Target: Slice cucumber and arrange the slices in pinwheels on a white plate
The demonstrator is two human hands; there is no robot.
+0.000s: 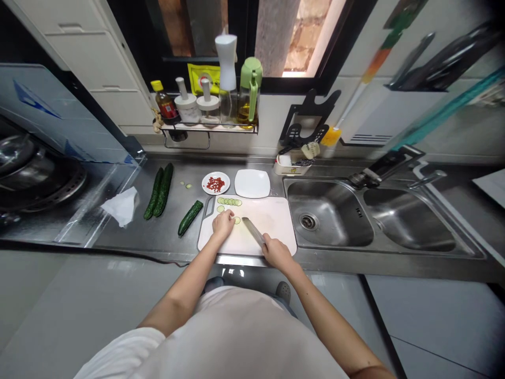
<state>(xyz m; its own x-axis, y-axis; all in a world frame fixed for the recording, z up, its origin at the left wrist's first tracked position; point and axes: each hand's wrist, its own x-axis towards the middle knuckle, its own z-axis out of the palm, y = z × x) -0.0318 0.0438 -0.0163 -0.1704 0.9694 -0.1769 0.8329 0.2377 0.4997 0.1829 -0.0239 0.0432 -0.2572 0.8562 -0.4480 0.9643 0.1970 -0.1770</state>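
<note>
My right hand (pixel 277 251) is wrapped round the handle of a kitchen knife (pixel 253 230), whose blade points up and left over the white cutting board (pixel 272 213). My left hand (pixel 223 224) rests low over the board with its fingers drawn together. Right by its fingertips lies a round cucumber slice (pixel 237 220); whether the fingers pinch anything is too small to tell. Above the hand, a row of overlapping cucumber slices (pixel 229 201) lies along the board's far edge, with a single slice (pixel 220 209) below it. A cut piece of cucumber (pixel 190 218) sits left of the board.
Two whole cucumbers (pixel 158 190) and a crumpled white tissue (pixel 121 206) lie further left. Behind the board stand a plate of chopped red pepper (pixel 215 183) and a white square plate (pixel 252 183). A double sink (pixel 329 210) is to the right, a condiment rack (pixel 211 128) above.
</note>
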